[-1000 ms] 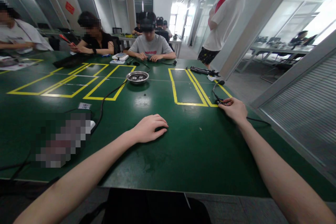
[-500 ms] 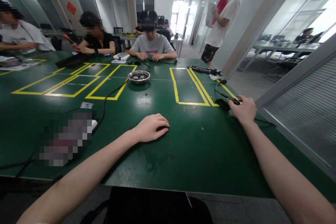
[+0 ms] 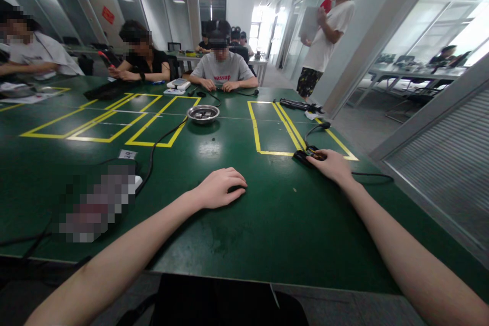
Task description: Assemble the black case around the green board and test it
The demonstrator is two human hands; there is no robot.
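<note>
My left hand point(image 3: 222, 187) rests on the green table point(image 3: 244, 234) near the middle, fingers loosely curved and thumb apart, with nothing in it. At the right, my right hand point(image 3: 331, 165) has its fingers closed on a black device point(image 3: 305, 157) with a cable, low over the tabletop by the yellow tape lines. The device's small parts are partly hidden by the fingers. One cable point(image 3: 372, 174) trails to the right from under the hand, and another curves up to a black plug-like end point(image 3: 324, 125).
A metal bowl point(image 3: 203, 114) with small metal parts stands beyond my left hand. A black tripod-like object point(image 3: 300, 105) lies at the back right. A blurred object point(image 3: 99, 204) with cables is at left. Several people sit opposite; one person point(image 3: 324, 35) stands behind.
My right hand has moved left and slightly toward me, bringing the black device with it. My left hand has stayed put. The standing person's arms have shifted.
</note>
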